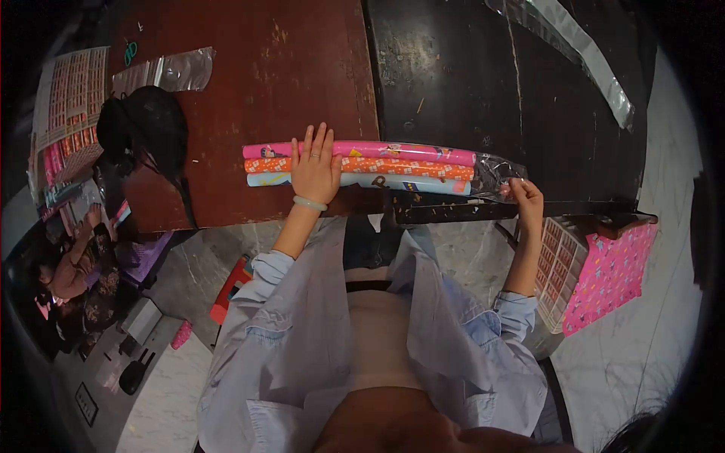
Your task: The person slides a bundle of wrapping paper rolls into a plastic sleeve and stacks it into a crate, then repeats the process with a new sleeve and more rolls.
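Three rolls of patterned wrapping paper lie side by side in a clear plastic sleeve on the table: a pink roll [408, 152], an orange roll [377, 165] and a light blue roll [423, 183]. My left hand [314, 174] rests flat across the rolls towards their left end, fingers stretched out. At the right, the loose end of the plastic sleeve [495, 172] extends past the rolls. My right hand [527, 198] pinches that loose end between thumb and fingers.
A black bag [147, 124] and a clear plastic sleeve [185, 69] lie on the left of the table [249, 90]. More plastic sleeves [581, 49] are at the far right. A basket [563, 264] with pink paper stands below right. Another person [75, 272] sits at the left.
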A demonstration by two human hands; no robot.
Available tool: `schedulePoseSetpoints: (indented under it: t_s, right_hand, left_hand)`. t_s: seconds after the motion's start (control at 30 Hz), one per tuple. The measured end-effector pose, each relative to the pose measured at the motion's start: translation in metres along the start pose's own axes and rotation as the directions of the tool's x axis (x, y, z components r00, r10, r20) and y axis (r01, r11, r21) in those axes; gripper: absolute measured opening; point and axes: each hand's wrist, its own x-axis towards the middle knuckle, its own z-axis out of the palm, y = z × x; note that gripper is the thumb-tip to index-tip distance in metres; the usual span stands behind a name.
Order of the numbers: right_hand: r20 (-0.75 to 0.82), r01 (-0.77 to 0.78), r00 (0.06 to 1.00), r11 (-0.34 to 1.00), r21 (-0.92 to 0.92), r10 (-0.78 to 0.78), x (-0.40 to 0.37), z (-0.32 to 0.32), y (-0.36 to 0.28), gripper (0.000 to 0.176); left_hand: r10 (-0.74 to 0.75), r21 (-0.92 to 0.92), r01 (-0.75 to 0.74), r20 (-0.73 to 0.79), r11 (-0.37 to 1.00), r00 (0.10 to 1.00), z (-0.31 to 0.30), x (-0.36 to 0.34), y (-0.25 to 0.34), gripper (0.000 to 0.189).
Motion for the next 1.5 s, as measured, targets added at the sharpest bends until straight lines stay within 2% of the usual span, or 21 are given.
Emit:
schedulePoseSetpoints:
  t_s: [0.13,0.4,0.43,0.47,0.5,0.53,0.6,0.67,0.73,0.8,0.83,0.9,0.93,1.0,1.03,1.1,1.13,1.2,1.23,1.37,1.5]
  right_hand:
    - [-0.030,0.041,0.999,0.999,0.008,-0.041,0.001,-0.006,0.005,0.013]
    - [-0.119,0.023,0.993,0.999,0.043,-0.018,0.004,-0.021,0.020,0.014]
    - [-0.366,0.168,0.919,0.985,0.035,-0.144,0.000,-0.029,0.023,0.015]
    - [-0.586,0.307,0.770,0.952,-0.005,-0.252,-0.003,-0.038,0.026,0.017]
    - [-0.664,0.304,0.684,0.945,-0.117,-0.302,-0.012,-0.050,0.027,0.025]
    - [-0.669,0.317,0.672,0.940,-0.126,-0.317,-0.018,-0.041,0.015,0.025]
    - [-0.636,0.712,0.528,0.701,-0.030,-0.563,-0.039,0.027,-0.022,0.040]
    - [-0.270,0.778,0.597,0.628,-0.038,-0.756,-0.041,0.083,-0.017,0.057]
    - [0.056,0.712,0.700,0.691,-0.122,-0.712,-0.048,0.127,-0.029,0.067]
    - [0.278,0.699,0.711,0.690,-0.187,-0.645,-0.044,0.159,-0.036,0.074]
    - [0.275,0.696,0.714,0.694,-0.182,-0.644,-0.043,0.170,-0.039,0.074]
    - [0.403,0.723,0.672,0.669,-0.174,-0.621,-0.044,0.188,-0.044,0.075]
    - [0.399,0.720,0.675,0.672,-0.174,-0.620,-0.046,0.200,-0.043,0.075]
    - [0.535,0.808,0.571,0.543,-0.231,-0.622,-0.051,0.228,-0.035,0.073]
    - [0.536,0.808,0.570,0.544,-0.227,-0.623,-0.053,0.245,-0.025,0.073]
    - [0.606,0.778,0.621,0.295,-0.555,-0.497,-0.056,0.272,-0.004,0.072]
    - [0.606,0.778,0.621,0.302,-0.551,-0.497,-0.055,0.274,-0.003,0.072]
    - [0.609,0.714,0.651,0.093,-0.694,-0.452,-0.046,0.277,-0.002,0.068]
    - [0.609,0.714,0.652,0.095,-0.693,-0.452,-0.041,0.270,-0.004,0.068]
    - [0.397,0.505,0.783,0.115,-0.856,-0.479,-0.023,0.194,-0.012,0.064]
    - [0.288,0.417,0.783,0.122,-0.901,-0.552,-0.013,0.125,-0.007,0.057]
  left_hand:
    - [0.010,-0.001,-0.010,-0.014,1.000,1.000,0.002,-0.001,-0.001,0.047]
    - [0.021,0.007,-0.020,-0.026,1.000,0.999,0.000,-0.002,0.000,0.046]
    - [0.030,-0.004,-0.031,-0.041,1.000,0.999,-0.002,-0.002,0.000,0.046]
    - [0.025,-0.004,-0.025,-0.030,1.000,0.999,-0.001,-0.003,0.000,0.046]
    - [0.018,-0.004,-0.018,-0.020,1.000,1.000,-0.001,-0.002,0.000,0.046]
    - [0.019,0.000,-0.019,-0.025,1.000,1.000,0.000,-0.003,-0.001,0.046]
    - [0.022,-0.004,-0.023,-0.039,1.000,0.999,0.000,-0.003,-0.001,0.046]
    - [0.023,-0.001,-0.024,-0.045,1.000,0.999,0.002,-0.003,0.000,0.046]
    - [0.017,0.015,-0.017,-0.036,1.000,0.999,0.002,-0.003,-0.001,0.046]
    - [0.017,0.023,-0.016,-0.029,1.000,0.999,0.001,-0.002,-0.001,0.046]
    - [0.020,0.025,-0.020,-0.019,0.999,1.000,0.000,-0.003,0.000,0.046]
    - [0.026,0.032,-0.025,-0.022,0.999,0.999,0.001,-0.003,0.000,0.046]
    - [0.024,0.035,-0.023,-0.032,0.999,0.999,0.001,-0.003,0.000,0.046]
    - [0.027,0.033,-0.026,-0.034,0.999,0.999,0.000,-0.002,0.001,0.046]
    - [0.028,0.029,-0.026,-0.037,0.999,0.999,-0.001,-0.002,0.001,0.045]
    - [0.028,0.041,-0.026,-0.032,0.999,0.999,0.000,-0.001,0.000,0.045]
    - [0.033,0.050,-0.031,-0.025,0.998,0.999,0.000,-0.002,0.000,0.045]
    - [0.029,0.041,-0.028,-0.022,0.999,0.999,-0.001,-0.002,0.001,0.045]
    - [0.026,0.026,-0.025,-0.023,0.999,0.999,-0.002,-0.002,0.001,0.046]
    - [0.023,0.040,-0.022,-0.031,0.999,0.999,0.001,-0.002,0.000,0.046]
    - [0.014,0.030,-0.013,-0.023,0.999,1.000,-0.003,-0.002,0.002,0.046]
